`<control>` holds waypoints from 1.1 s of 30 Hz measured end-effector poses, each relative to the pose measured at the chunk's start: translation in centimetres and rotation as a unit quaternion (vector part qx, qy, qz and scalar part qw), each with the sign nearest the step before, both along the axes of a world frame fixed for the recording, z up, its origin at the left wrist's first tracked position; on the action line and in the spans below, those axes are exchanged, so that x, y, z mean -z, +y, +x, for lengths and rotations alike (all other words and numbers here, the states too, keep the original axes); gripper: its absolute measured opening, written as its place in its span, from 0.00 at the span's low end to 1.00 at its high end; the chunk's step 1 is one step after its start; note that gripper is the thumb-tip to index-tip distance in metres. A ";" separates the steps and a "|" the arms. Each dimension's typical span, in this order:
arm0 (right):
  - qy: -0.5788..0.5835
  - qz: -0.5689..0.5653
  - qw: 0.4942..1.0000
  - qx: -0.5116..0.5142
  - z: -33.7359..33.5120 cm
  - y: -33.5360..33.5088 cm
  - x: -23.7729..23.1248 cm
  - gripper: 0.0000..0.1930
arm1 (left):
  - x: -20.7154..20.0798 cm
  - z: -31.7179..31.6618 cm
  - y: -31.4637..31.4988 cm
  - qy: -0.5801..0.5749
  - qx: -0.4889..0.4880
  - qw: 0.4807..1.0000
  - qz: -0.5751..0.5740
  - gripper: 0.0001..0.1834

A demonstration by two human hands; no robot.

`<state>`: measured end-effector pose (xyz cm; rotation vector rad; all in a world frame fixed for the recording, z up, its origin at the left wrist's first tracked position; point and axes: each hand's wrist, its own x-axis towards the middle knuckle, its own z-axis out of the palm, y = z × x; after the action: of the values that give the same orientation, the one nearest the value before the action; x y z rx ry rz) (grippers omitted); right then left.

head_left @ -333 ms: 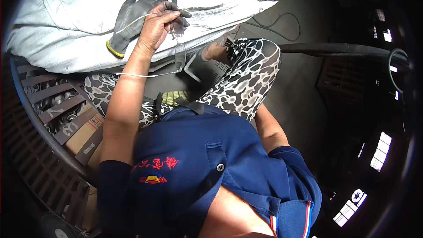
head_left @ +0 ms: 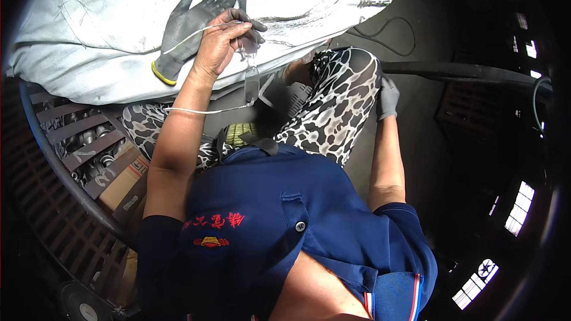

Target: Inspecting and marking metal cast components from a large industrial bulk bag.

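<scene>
My left hand (head_left: pixel 221 44), bare, pinches a pair of clear glasses (head_left: pixel 252 83) by the frame. The glasses hang over my lap, with one thin white temple arm (head_left: pixel 205 111) below my wrist and the other crossing the back of the hand. Behind the hand, a grey work glove (head_left: pixel 181 32) with a yellow cuff edge lies on a white woven sack (head_left: pixel 101 59). My right hand (head_left: pixel 388 98) wears a grey glove and rests against the outer side of my right knee. Its fingers look stretched out, partly hidden by the knee, and I see nothing in them.
Slatted metal crates (head_left: pixel 77 128) with dark metal parts and a piece of cardboard (head_left: pixel 124 184) stand at my left. A dark bar (head_left: pixel 458 70) runs rightward from beside my knee. A black cable (head_left: pixel 410 38) loops on the floor beyond it.
My gloved right hand has come into view beside the right knee; before, only the forearm showed. The left hand still holds the glasses, and the whole view has shifted slightly.
</scene>
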<state>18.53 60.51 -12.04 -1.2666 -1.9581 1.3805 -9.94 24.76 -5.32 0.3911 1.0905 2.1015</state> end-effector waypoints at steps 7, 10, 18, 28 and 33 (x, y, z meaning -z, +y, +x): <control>0.164 0.058 0.982 -0.071 -8.1 -7.0 -11.7 0.11 | -0.2 0.2 0.1 0.012 -0.019 1.000 0.021 0.07; 0.184 0.096 0.965 -0.161 -8.7 -8.7 -12.8 0.12 | -0.3 0.4 0.0 0.022 -0.021 0.999 0.021 0.06; 0.133 0.193 0.942 -0.239 -7.5 -12.6 -11.3 0.12 | 0.0 0.6 -0.2 0.027 -0.037 0.999 0.013 0.08; 0.036 0.041 0.992 -0.114 -1.7 -7.7 -3.9 0.12 | 0.8 0.3 0.0 0.052 -0.023 0.998 0.011 0.06; -0.303 0.067 0.948 -0.074 11.5 -6.2 12.8 0.18 | 0.2 0.2 0.2 0.044 -0.024 0.999 -0.004 0.06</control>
<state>29.99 54.35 -24.84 -1.6431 -2.5439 0.9571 -9.74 25.01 -5.55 0.4601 1.1697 2.1382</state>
